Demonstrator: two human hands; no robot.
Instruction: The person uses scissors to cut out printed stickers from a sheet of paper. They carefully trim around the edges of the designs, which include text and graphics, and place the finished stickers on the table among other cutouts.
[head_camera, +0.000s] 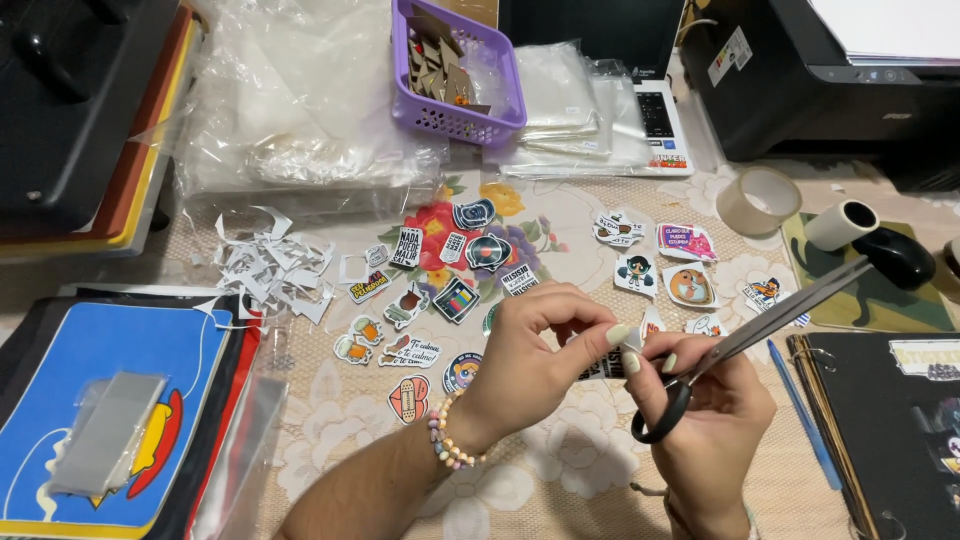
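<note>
My right hand (705, 415) grips a pair of black-handled scissors (760, 330) whose blades point up and to the right. My left hand (535, 360), with a bead bracelet on the wrist, pinches something small at its fingertips right against the scissors; the piece itself is hidden by my fingers. Several cut-out stickers (455, 298) lie spread on the floral tablecloth (560, 470) just beyond both hands.
A pile of white paper scraps (270, 265) lies left. A purple basket (455, 70), plastic sleeves (300, 100), a tape roll (758, 200), a black printer (850, 70), a blue pen (800, 410), a black binder (890, 430) and a blue-covered stack (110, 400) surround the work area.
</note>
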